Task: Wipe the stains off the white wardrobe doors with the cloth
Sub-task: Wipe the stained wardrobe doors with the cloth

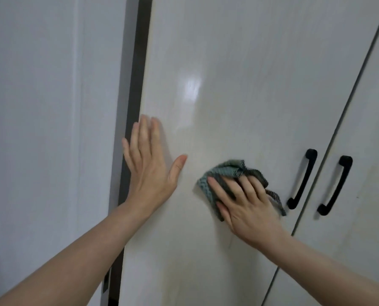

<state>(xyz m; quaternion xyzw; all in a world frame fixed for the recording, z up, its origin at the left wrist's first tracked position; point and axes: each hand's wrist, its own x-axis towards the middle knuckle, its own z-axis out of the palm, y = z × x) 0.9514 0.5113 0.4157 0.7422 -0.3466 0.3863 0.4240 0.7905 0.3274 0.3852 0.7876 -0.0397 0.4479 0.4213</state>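
Observation:
A glossy white wardrobe door (pixel 239 85) fills the middle of the head view, with a second door (pixel 360 195) to its right. My right hand (pixel 245 206) presses a crumpled grey-green cloth (pixel 223 171) flat against the left door, just left of its black handle (pixel 302 178). My left hand (pixel 148 166) lies flat on the same door near its left edge, fingers spread, holding nothing. Faint yellowish marks show on both doors around the handles.
A second black handle (pixel 335 185) sits on the right door, across a thin dark gap from the first. A dark vertical strip (pixel 137 85) borders the left door, and a pale wall panel (pixel 51 129) stands further left.

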